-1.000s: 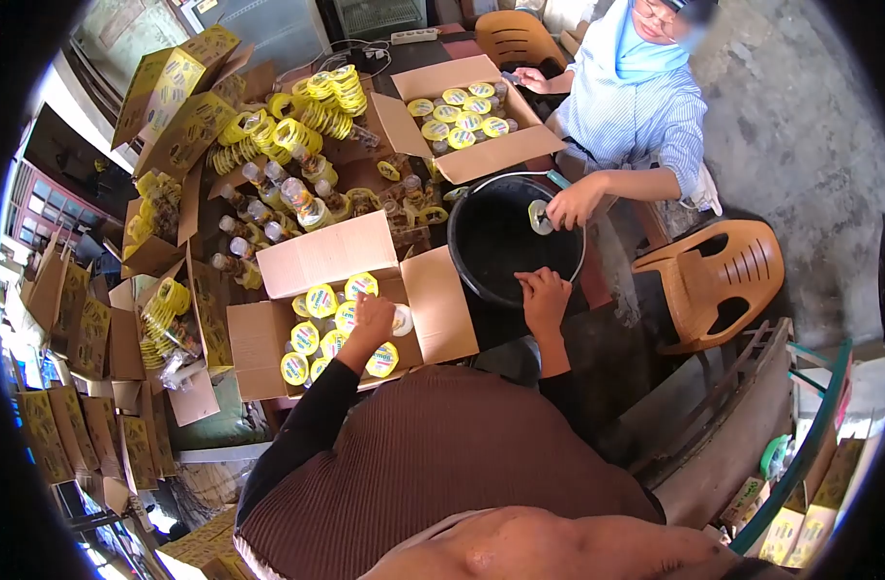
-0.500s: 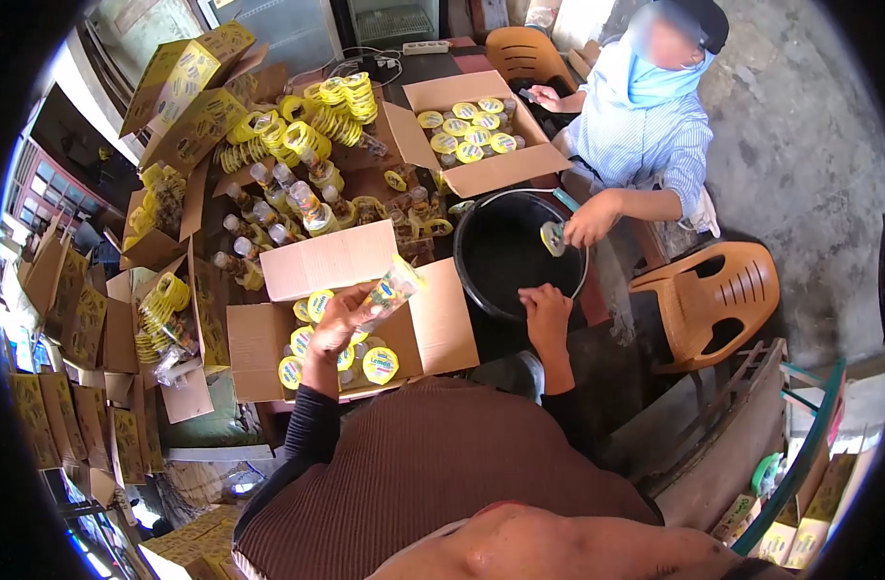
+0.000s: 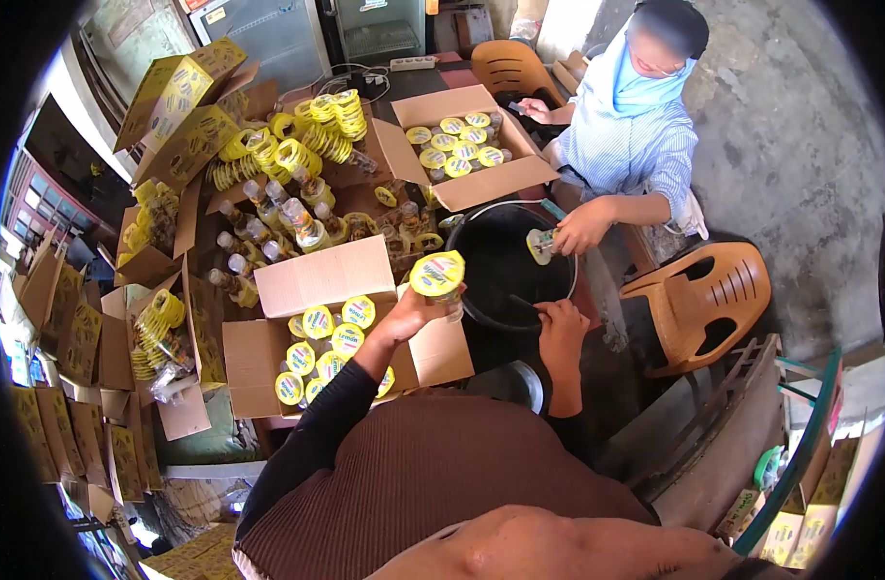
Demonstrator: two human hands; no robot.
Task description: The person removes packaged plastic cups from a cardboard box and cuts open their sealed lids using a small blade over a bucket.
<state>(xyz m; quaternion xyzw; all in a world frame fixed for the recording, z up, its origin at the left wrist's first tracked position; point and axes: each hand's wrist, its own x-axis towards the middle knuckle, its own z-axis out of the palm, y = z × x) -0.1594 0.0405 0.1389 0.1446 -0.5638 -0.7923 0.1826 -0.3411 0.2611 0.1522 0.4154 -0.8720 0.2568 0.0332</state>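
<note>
My left hand (image 3: 410,317) is closed round a clear plastic cup with a yellow printed lid (image 3: 437,275), lid facing up. It hovers between an open cardboard box (image 3: 246,358) and a black bucket (image 3: 466,295). Inside that box stand several cups with similar yellow lids (image 3: 318,321). My right hand (image 3: 563,327) is at the bucket's near rim, its fingers pinching a thin dark stick-like tool (image 3: 523,302) whose kind I cannot make out. Across the bucket, a co-worker's hand (image 3: 584,227) holds another cup (image 3: 541,246) over it.
A second open box (image 3: 505,188) of lidded cups stands farther back. Bottles (image 3: 305,227) and stacked yellow rings (image 3: 346,111) crowd the table's left side. An orange plastic chair (image 3: 698,304) stands at the right. A metal bowl (image 3: 520,382) sits below the bucket.
My left hand has moved right with the cup, turning it from tilted to lid up. My right hand has shifted slightly, and its dark tool now shows. The co-worker's cup has turned.
</note>
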